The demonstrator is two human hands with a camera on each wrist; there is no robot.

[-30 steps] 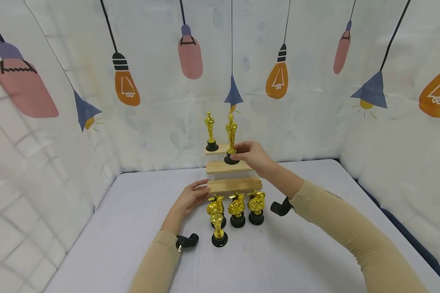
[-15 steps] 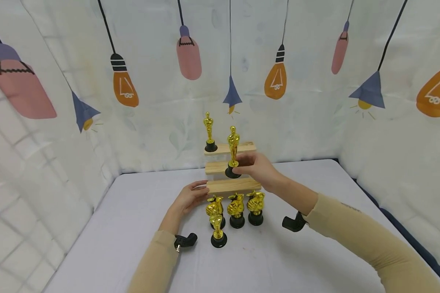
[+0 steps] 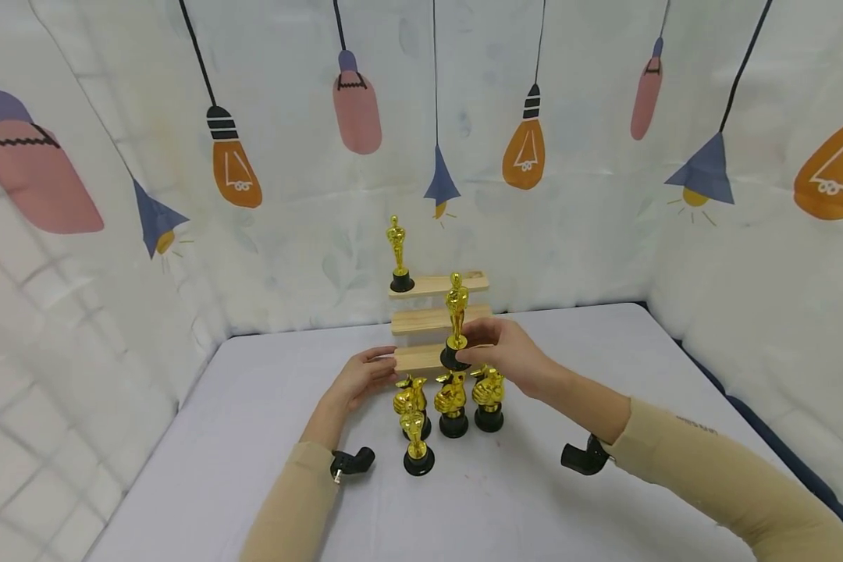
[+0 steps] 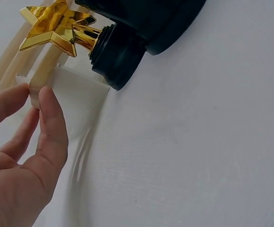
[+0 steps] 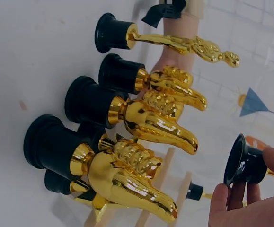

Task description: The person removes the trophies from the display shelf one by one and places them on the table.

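My right hand (image 3: pixel 509 351) holds a gold figurine trophy (image 3: pixel 457 308) by its black base, upright in front of the lowest step of a wooden stepped shelf (image 3: pixel 417 359). In the right wrist view that base (image 5: pixel 245 163) sits between thumb and fingers; most of the gold figure is out of sight. My left hand (image 3: pixel 365 376) pinches the left end of the lowest shelf board (image 4: pixel 42 75) between thumb and fingers. Another figurine trophy (image 3: pixel 396 246) stands on the top step's left end.
Thumbs-up trophies (image 5: pixel 132 175) stand in a row before the shelf, with a gold star trophy (image 4: pixel 56 28) behind them. One more figurine trophy (image 5: pixel 189 45) stands nearest, in front of the row's left end. A white cloth covers the table (image 3: pixel 253 437).
My right hand has brought the figurine trophy down and toward me, from near the top step to the lowest one. The left hand stays at the board's end.
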